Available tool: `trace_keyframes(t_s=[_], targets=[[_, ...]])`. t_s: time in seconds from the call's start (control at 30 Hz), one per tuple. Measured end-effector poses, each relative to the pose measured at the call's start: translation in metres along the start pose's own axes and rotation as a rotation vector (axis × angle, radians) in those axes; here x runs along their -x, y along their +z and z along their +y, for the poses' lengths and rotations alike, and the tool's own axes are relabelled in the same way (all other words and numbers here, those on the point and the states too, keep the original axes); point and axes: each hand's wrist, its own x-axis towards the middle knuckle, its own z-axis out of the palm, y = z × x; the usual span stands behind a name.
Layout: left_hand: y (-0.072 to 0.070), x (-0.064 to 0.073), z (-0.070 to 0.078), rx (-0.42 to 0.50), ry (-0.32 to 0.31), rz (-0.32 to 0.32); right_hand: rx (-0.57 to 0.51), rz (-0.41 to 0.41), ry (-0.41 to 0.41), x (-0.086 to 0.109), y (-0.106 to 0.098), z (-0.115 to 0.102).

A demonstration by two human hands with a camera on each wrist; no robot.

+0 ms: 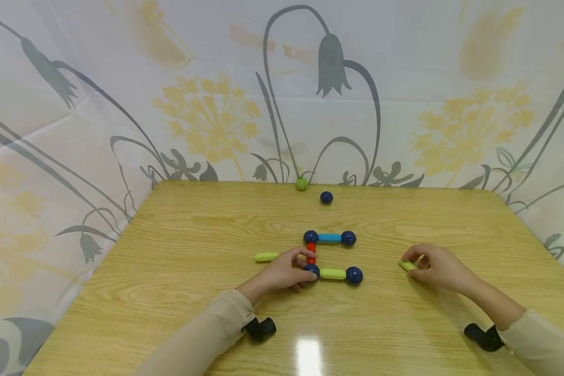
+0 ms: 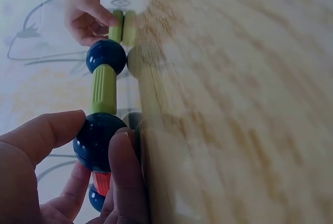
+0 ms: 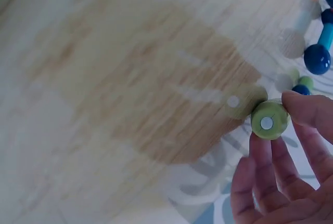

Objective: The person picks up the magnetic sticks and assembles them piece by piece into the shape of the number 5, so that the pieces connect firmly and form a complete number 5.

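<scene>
My left hand (image 1: 282, 271) pinches a dark blue ball (image 2: 97, 142) between thumb and fingers. That ball is the near left corner of a C-shaped build on the table. From it a yellow-green rod (image 1: 332, 274) leads right to another dark blue ball (image 1: 354, 275). A red rod (image 1: 312, 249), partly behind my fingers, links it to the far corner ball (image 1: 310, 237), where a light blue rod (image 1: 330, 238) runs to a ball (image 1: 349, 238). Off to the right, my right hand (image 1: 436, 267) grips a loose yellow-green rod (image 3: 269, 121), its round silvery end facing the wrist camera.
Just left of my left hand lies another yellow-green rod (image 1: 266, 257). Toward the back of the wooden table (image 1: 192, 219) sit a loose dark blue ball (image 1: 326, 197) and a green ball (image 1: 301, 184). Flower-patterned cloth (image 1: 216, 115) hangs behind the table.
</scene>
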Motion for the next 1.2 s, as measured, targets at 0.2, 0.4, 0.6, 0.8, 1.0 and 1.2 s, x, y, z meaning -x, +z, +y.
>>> trace_keyframes(t_s=[0.2,0.4,0.6,0.8,1.0,1.2], targets=[[0.0,0.0,0.001,-0.002,-0.002,-0.003,0.0,-0.045,-0.015,-0.001,0.004,-0.003],[0.001,0.001,0.0,0.001,-0.002,-0.001,-0.05,-0.109,-0.033,-0.001,0.011,-0.016],[0.001,0.0,0.0,0.009,0.004,0.007,-0.142,-0.144,-0.024,-0.005,0.017,-0.034],[0.001,0.0,0.0,0.015,-0.006,0.014,-0.257,-0.192,-0.001,-0.011,0.026,-0.046],[0.002,-0.002,-0.001,0.014,0.002,0.016,-0.398,-0.282,0.047,-0.017,0.036,-0.055],[0.003,-0.005,-0.002,0.026,0.004,0.01,-0.529,-0.322,0.101,-0.022,0.046,-0.061]])
